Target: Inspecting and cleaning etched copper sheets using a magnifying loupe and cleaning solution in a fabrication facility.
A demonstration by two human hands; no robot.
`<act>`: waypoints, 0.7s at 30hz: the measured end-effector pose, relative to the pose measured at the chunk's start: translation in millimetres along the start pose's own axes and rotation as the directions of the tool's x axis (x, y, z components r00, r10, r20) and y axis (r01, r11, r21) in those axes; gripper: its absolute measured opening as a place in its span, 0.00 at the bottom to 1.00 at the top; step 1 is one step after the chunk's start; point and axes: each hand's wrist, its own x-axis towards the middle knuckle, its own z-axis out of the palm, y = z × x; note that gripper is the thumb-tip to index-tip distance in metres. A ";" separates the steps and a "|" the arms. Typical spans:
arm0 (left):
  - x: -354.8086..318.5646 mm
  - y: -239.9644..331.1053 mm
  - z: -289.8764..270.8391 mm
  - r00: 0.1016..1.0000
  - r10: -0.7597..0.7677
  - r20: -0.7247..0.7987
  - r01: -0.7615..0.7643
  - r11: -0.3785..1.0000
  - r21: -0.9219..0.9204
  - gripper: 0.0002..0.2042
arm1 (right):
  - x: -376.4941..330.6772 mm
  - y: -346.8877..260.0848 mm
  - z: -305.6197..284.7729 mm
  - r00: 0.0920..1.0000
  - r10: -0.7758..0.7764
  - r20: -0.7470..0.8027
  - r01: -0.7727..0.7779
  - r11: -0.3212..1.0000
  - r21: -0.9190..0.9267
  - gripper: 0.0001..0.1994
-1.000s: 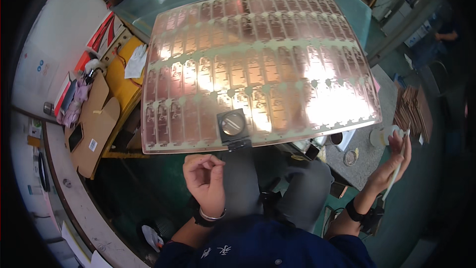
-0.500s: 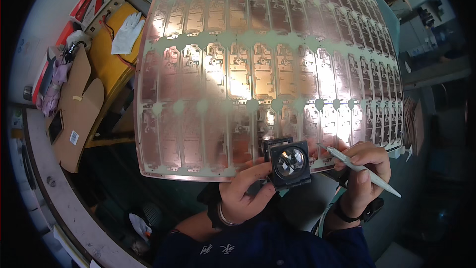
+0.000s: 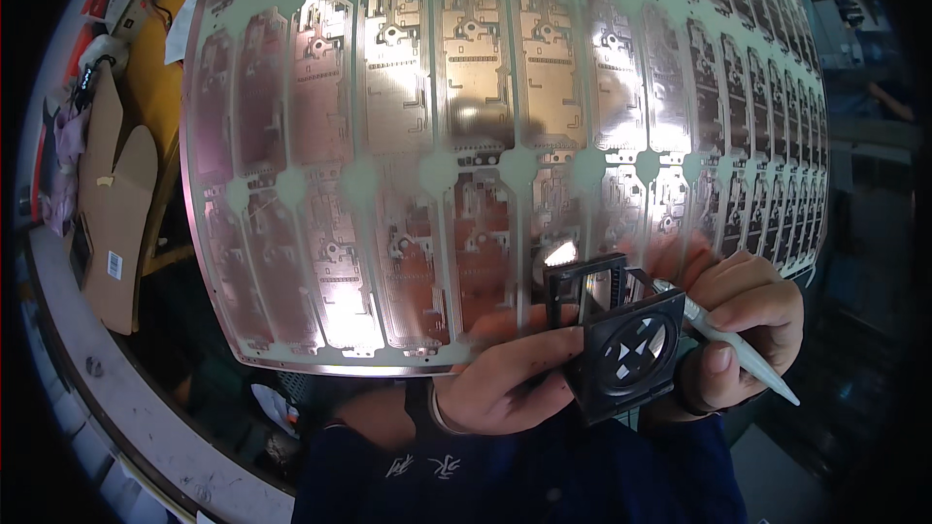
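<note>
A large copper-coloured circuit board panel point(image 3: 592, 175) with rows of repeated patterns and pale green borders stands tilted before me. My left hand point(image 3: 510, 383) grips a black folding magnifier point(image 3: 626, 354) at the panel's lower edge. Its frame is unfolded, with the round lens turned up and the open frame towards the panel. In my right hand point(image 3: 748, 315), fingers closed, is a slim craft knife with a pale handle point(image 3: 752, 359). Its tapered rear end points down to the right. The knife's front tip is hidden behind the magnifier.
Left of the panel, a brown cardboard piece point(image 3: 121, 213) leans by a yellow surface point(image 3: 155, 68). A bit of white glove point(image 3: 182, 24) shows at the panel's left edge. A grey curved ledge point(image 3: 126, 398) runs along the lower left.
My view is closer to the panel, which fills more of the picture. The magnifier looks larger and more tilted, and the knife's tip has gone behind it. Both hands keep their grips.
</note>
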 end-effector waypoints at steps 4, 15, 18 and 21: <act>1.9 4.2 7.0 0.998 -0.064 0.006 0.063 0.956 -0.288 0.14 | 3.8 -7.0 1.3 0.999 -0.011 0.035 0.011 1.000 -0.026 0.11; -5.3 -8.3 6.5 0.994 -0.103 -0.024 0.084 0.908 -0.411 0.16 | -8.6 0.6 2.7 1.000 0.002 0.000 -0.002 0.996 0.085 0.12; -6.2 -12.6 3.1 0.992 -0.121 -0.022 0.110 0.953 -0.282 0.17 | -9.6 -2.4 2.7 0.998 0.061 0.002 -0.061 0.994 0.093 0.11; -7.5 -14.2 0.9 0.994 -0.106 0.020 0.108 0.968 -0.225 0.18 | -9.9 0.0 9.2 0.996 0.079 -0.032 -0.069 0.969 0.237 0.10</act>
